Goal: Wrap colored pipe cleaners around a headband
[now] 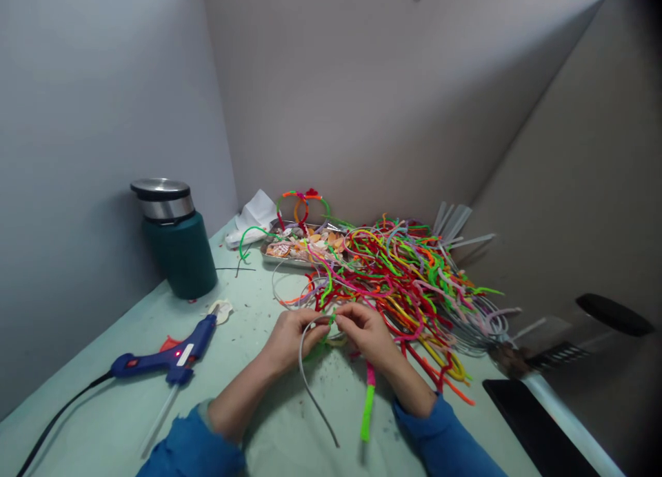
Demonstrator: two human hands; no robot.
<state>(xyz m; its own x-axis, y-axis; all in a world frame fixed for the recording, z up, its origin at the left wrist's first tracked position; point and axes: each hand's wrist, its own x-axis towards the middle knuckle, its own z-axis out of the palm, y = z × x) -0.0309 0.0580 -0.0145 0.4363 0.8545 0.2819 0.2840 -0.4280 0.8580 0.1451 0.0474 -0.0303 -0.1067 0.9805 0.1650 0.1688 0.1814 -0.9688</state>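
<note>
My left hand (pixel 289 340) is closed, thumb against fingers, on a thin grey curved band (pixel 305 380) whose free end hangs down toward the table front. Close beside it, the fingertips of my right hand (pixel 368 333) pinch a bit of green pipe cleaner (pixel 332 317) at the band. Below my right hand a pink and lime-green wrapped end (pixel 367 411) sticks out; what it joins to is hidden. Just beyond both hands spreads a big tangled heap of coloured pipe cleaners (pixel 408 277).
At left lies a blue glue gun (pixel 176 356), its red light lit, with a cord. A green bottle (pixel 182 253) stands behind it. Toward the back are a metal tray (pixel 289 260) of small pieces and white paper (pixel 256 215). A black flat object (pixel 532 425) lies right.
</note>
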